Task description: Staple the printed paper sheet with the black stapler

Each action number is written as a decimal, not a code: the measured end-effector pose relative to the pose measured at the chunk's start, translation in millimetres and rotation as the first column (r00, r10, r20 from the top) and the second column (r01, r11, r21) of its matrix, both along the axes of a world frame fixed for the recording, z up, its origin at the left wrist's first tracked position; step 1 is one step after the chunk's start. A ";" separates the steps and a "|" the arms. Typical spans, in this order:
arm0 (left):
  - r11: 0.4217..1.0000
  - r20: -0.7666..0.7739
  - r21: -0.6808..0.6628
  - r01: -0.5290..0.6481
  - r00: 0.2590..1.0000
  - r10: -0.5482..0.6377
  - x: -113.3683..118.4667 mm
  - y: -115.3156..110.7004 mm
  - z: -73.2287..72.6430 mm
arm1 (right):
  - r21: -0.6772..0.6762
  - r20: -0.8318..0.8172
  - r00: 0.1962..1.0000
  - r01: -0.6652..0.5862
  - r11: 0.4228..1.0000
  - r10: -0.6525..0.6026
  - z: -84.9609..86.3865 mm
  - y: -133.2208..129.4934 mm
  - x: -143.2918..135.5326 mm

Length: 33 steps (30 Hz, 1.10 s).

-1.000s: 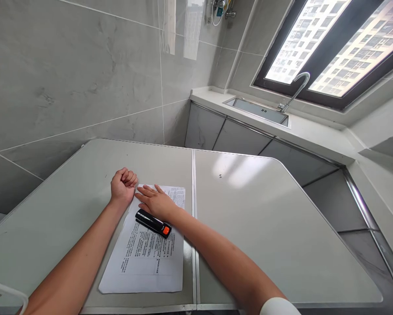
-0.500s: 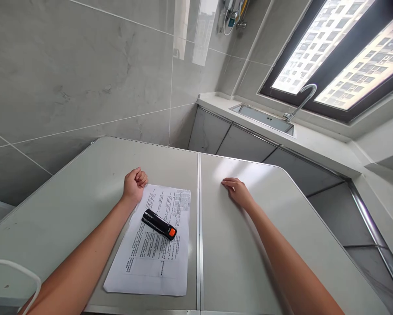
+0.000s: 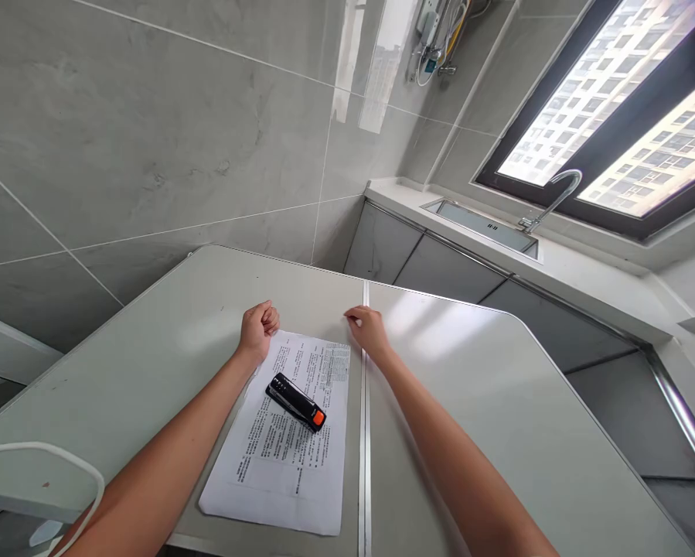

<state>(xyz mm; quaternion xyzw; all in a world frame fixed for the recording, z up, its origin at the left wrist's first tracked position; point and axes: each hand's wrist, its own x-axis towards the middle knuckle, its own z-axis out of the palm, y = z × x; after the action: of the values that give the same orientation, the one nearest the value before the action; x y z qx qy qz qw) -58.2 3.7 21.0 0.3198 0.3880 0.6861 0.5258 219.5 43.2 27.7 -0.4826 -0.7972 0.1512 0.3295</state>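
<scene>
Left hand [image 3: 257, 331] clenched in a loose fist, right hand [image 3: 369, 329] with its fingers drawn in: that was how they stood, one to each side of the far end of the printed paper [image 3: 277, 491]. I saw nothing in the left one, whose knuckles were at the paper's far left corner. Whether the right one pinched anything, I could not tell; its fingertips were just past the far right corner.

Between them sideways, but closer to the wearer than either, the black stapler [image 3: 294, 402] lay on the paper, touched by neither hand. Its long axis ran aslant, the black end pointing away and toward the left hand, the orange-marked end [image 3: 318, 418] nearer the wearer and to the right. I judged the left hand the nearer of the two.

Under the paper was the pale table [image 3: 498, 410], split by a metal seam strip [image 3: 365, 472]; the paper sat just left of that strip, while the right wrist was over it. A white cable [image 3: 39, 446] looped in at the lower left, by the left forearm.

Past the table I had a grey tiled wall [image 3: 178, 116] and, to the right, a white counter [image 3: 591, 288] with a sink [image 3: 483, 226] and a curved faucet [image 3: 553, 206] below a dark-framed window [image 3: 642, 112].
</scene>
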 end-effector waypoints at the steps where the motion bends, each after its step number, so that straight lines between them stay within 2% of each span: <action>1: 1.000 -0.005 0.003 0.000 1.000 0.000 0.0 -0.1 0.0 | -0.006 0.012 1.000 -0.025 1.000 0.025 2.0 7.0 -22.2; 4: 1.000 -0.038 0.005 -0.004 0.999 0.004 -0.4 -0.5 0.0 | -0.026 0.054 0.994 -0.091 0.996 0.092 7.2 27.9 -76.0; 8: 1.000 -0.096 -0.002 -0.021 0.995 0.020 -0.3 -0.7 -1.1 | -0.057 0.117 0.985 -0.122 0.991 0.128 5.3 43.4 -110.2; 13: 1.000 -0.069 0.010 -0.009 0.998 0.009 0.5 -0.5 -3.3 | -0.076 0.153 0.975 -0.150 0.986 0.161 -4.6 41.3 -112.7; 17: 1.000 -0.056 0.020 0.005 0.998 -0.004 0.0 -1.9 -2.7 | -0.040 0.105 0.987 -0.121 0.992 0.125 -2.8 36.7 -98.3; 19: 1.000 -0.082 0.010 0.006 0.997 -0.005 -0.2 -2.7 -1.6 | -0.021 0.069 0.997 -0.045 0.999 0.047 -2.0 34.5 -79.0; 21: 1.000 -0.115 -0.001 0.002 0.993 -0.002 0.1 -3.2 -0.8 | -0.017 0.041 0.998 0.054 0.998 -0.054 -3.8 31.5 -48.3; 29: 1.000 -0.155 0.008 0.025 0.988 -0.024 3.2 -3.4 -0.8 | -0.118 -0.064 0.956 0.278 0.953 -0.287 -11.4 5.5 127.7; 33: 0.999 -0.230 0.009 0.039 0.973 -0.036 5.7 -5.1 -0.6 | -0.182 -0.121 0.900 0.394 0.901 -0.418 -15.6 -25.7 191.4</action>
<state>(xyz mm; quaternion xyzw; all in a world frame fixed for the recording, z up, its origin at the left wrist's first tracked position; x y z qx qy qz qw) -52.5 -1.3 20.4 0.4077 0.4355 0.6372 0.4880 410.9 17.5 12.2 -0.6489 -0.6363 0.1775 0.3775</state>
